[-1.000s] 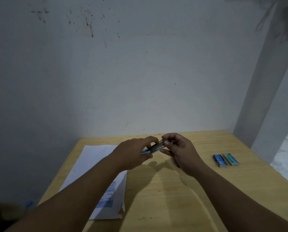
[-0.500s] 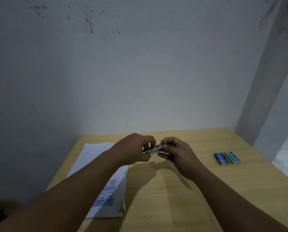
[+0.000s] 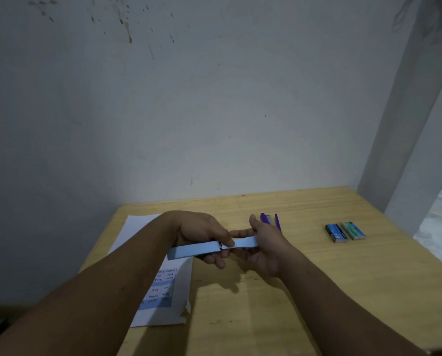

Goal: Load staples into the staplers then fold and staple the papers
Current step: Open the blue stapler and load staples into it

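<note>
Item 1, nearest me: white printed paper sheets (image 3: 160, 301), a stack lying flat along the worktop's left edge, blue table print toward the near end, under my left forearm.

Item 2: pale blue long flat stapler (image 3: 209, 247), held clear above the light wooden worktop (image 3: 317, 291) near its middle. It seems swung fully open; I cannot see any staples. Long axis runs left to right, tilting slightly up toward the right.

Item 3: left hand (image 3: 201, 235), fingers curled round the stapler's middle at the dark hinge, thumb on top.

Item 4: right hand (image 3: 266, 242), holding the stapler's right end, index finger extended along the far side. Both hands are on it, so neither is nearer; the next move, I judge, works along that long axis.

Item 5: purple second stapler (image 3: 272, 220), on the worktop just beyond the right hand.

Item 6: two small staple boxes, dark blue (image 3: 336, 233) and green (image 3: 353, 230), side by side toward the right edge, well apart from both hands. Contents not visible.
</note>
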